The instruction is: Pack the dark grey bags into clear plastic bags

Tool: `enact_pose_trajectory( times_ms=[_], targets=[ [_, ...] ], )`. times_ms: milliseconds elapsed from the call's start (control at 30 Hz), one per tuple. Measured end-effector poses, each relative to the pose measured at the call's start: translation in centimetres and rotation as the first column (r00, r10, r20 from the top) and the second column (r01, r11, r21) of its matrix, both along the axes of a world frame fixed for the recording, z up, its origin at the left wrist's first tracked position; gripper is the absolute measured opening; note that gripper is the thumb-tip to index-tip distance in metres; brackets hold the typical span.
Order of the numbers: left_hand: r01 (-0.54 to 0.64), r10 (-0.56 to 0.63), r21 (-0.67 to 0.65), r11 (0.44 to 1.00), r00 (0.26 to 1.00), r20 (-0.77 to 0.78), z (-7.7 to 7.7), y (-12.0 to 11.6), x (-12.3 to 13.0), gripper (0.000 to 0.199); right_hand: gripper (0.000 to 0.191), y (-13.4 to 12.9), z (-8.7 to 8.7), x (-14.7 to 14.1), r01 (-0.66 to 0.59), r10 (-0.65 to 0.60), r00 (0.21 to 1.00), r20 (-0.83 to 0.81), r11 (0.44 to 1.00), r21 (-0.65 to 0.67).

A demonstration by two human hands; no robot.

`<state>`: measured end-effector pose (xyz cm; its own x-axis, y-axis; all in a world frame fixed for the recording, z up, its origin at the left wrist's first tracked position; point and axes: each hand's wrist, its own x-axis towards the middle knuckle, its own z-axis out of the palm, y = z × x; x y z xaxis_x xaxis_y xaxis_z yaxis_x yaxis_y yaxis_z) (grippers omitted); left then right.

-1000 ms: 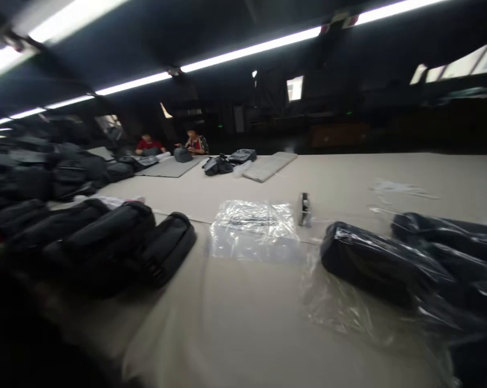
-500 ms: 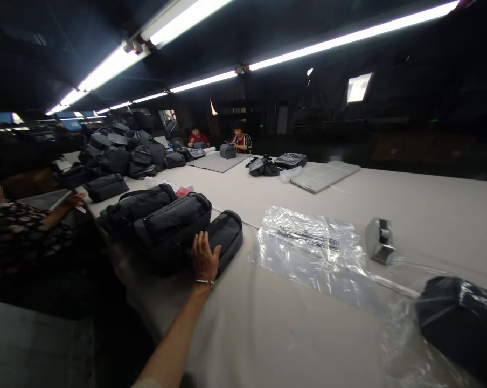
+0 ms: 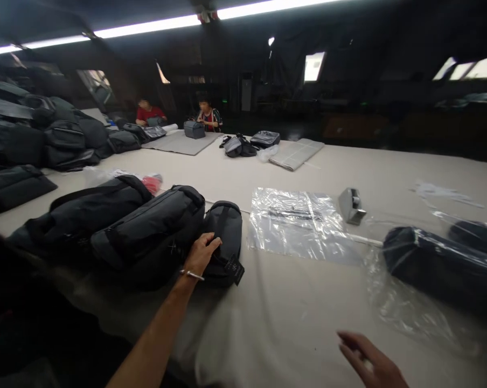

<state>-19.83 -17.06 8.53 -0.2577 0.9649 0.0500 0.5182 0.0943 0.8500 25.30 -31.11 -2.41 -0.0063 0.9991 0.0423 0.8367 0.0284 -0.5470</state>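
Note:
My left hand [image 3: 202, 252], a bracelet at its wrist, grips the left side of a dark bag [image 3: 224, 229] with a black hang tag [image 3: 235, 269]. Two more dark bags lie side by side to its left, the nearer one [image 3: 150, 229] close against my wrist. Low on the right, my right hand [image 3: 367, 358] hovers over the pale table [image 3: 287, 302], fingers apart and nothing in them. A flat clear plastic bag [image 3: 296, 221] lies between the dark bags and a grey tape dispenser [image 3: 352, 206].
Dark bags in clear plastic [image 3: 437, 264] lie at the right. A large heap of bags [image 3: 45, 129] fills the back left. Two people sit at the far side. A folded grey sheet [image 3: 297, 154] lies mid-table.
The view has swung right and closer. My right hand has come into view. My left hand has closed on the rightmost dark bag, which has turned and now shows its tag.

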Motion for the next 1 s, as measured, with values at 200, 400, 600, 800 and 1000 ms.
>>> enact_pose_trajectory(
  times_ms=[200,400,600,800,1000],
  targets=[
    [0.397,-0.347,-0.112,0.911,0.884,0.312,2.6,-6.9,7.2,0.036,0.072,3.9,3.8,-9.4,-0.223,0.165,0.848,-0.504,0.973,-0.056],
    [0.718,-0.591,-0.158,0.678,0.660,0.464,3.0,-9.5,12.0,0.029,0.058,1.6,6.2,-6.1,-0.149,-0.047,0.838,-0.544,0.938,-0.312],
    [0.630,-0.631,0.046,0.775,0.770,0.088,-0.3,-3.5,12.9,0.031,0.017,-3.2,4.9,-4.1,-0.147,0.039,0.910,-0.413,0.962,-0.231],
    [0.634,-0.617,0.046,0.772,0.765,-0.186,-4.2,5.4,14.8,0.052,0.022,-4.8,1.9,-4.8,-0.047,0.071,0.995,-0.071,0.953,0.299],
    [0.625,-0.622,-0.064,0.778,0.750,-0.227,-6.2,8.1,14.7,0.039,0.040,-5.3,0.1,-7.8,0.050,-0.023,0.997,-0.068,0.903,0.428]
  ],
)
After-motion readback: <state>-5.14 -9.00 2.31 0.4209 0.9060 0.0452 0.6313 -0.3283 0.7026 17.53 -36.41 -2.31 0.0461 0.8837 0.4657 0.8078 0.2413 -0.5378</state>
